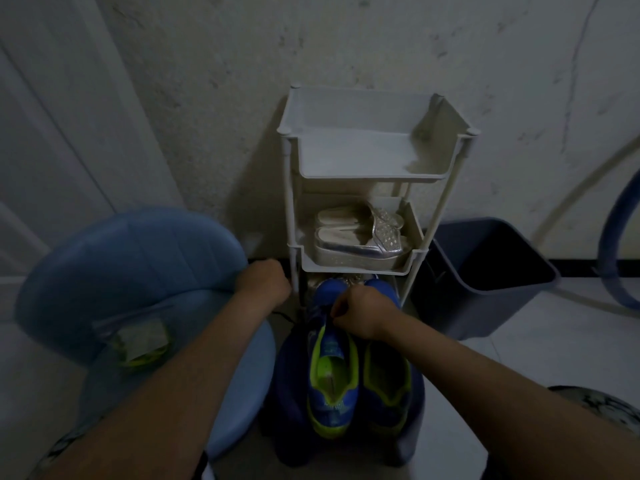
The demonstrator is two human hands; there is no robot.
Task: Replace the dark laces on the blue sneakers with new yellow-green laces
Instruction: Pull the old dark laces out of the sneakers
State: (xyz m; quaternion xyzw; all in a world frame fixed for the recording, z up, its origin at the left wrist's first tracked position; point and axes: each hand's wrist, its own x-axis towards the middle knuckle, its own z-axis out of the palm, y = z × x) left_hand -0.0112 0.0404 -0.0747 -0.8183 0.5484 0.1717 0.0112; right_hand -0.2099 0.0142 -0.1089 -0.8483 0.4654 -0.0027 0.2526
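Pinching hand: right hand [362, 315], fingers curled, nips the laced front of the left shoe; lace or tongue, I cannot tell.
Left hand [266, 284]: closed fist at 10 o'clock from the right hand, beside the rack's post; whether it holds anything I cannot tell.
Blue sneakers [334, 379]: side by side at 6 o'clock, heels toward the viewer.
Yellow-green laces [142, 344]: blurred pale packet on the blue chair [138, 265], at 8 o'clock.
Rack [360, 176]: white, at 12 o'clock; silver sandals [360, 237] on its middle shelf.
Bin [464, 317]: dark, at 3 o'clock.
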